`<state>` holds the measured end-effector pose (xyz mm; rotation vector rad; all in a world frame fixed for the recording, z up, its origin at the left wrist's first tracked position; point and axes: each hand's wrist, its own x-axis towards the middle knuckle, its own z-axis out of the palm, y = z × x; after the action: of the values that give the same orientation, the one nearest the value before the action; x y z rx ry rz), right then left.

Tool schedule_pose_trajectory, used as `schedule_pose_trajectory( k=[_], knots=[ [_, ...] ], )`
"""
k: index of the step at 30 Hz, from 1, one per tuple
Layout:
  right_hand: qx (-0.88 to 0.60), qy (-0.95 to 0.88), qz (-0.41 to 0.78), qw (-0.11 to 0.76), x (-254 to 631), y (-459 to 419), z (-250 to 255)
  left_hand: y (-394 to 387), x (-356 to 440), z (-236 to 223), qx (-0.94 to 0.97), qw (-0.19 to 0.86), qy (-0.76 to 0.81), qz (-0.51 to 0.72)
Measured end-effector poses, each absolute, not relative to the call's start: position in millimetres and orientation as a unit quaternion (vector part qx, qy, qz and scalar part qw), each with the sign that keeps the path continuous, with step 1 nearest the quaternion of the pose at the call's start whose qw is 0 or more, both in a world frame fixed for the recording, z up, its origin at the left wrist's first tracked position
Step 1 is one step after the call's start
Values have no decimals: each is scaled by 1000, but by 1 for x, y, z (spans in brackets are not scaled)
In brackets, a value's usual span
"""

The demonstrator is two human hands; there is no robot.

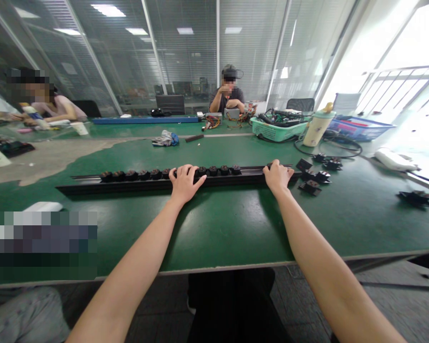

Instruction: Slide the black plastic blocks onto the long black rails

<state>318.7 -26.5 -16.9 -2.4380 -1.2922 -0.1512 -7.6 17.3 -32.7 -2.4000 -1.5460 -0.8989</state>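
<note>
A long black rail (pixel 136 187) lies across the green table, with a row of small black socket-like modules (pixel 155 174) seated along its left and middle part. My left hand (pixel 186 183) rests over the rail near its middle, fingers curled over the far side and the thumb stretched out to the right, hiding some of the modules. Toward the right end of the rail, my right hand (pixel 277 177) has its fingers bent around a small black module, mostly covered by the hand. Several loose black modules (pixel 310 186) lie just right of the rail's end.
Behind the rail are a grey-blue cloth (pixel 165 138) and a dark strip (pixel 194 138). At the back right stand a green basket (pixel 277 132) of cables, a tumbler (pixel 316 128) and a blue bin (pixel 361 128). A person (pixel 227 95) sits across the table; others sit at left.
</note>
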Motion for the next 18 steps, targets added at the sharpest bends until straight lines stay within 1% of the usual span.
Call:
schedule_pose_trajectory(
  k=[18],
  knots=[
    [-880, -429, -66, 193, 320, -25, -19, 17, -8, -33, -800, 81, -518, -292]
  ],
)
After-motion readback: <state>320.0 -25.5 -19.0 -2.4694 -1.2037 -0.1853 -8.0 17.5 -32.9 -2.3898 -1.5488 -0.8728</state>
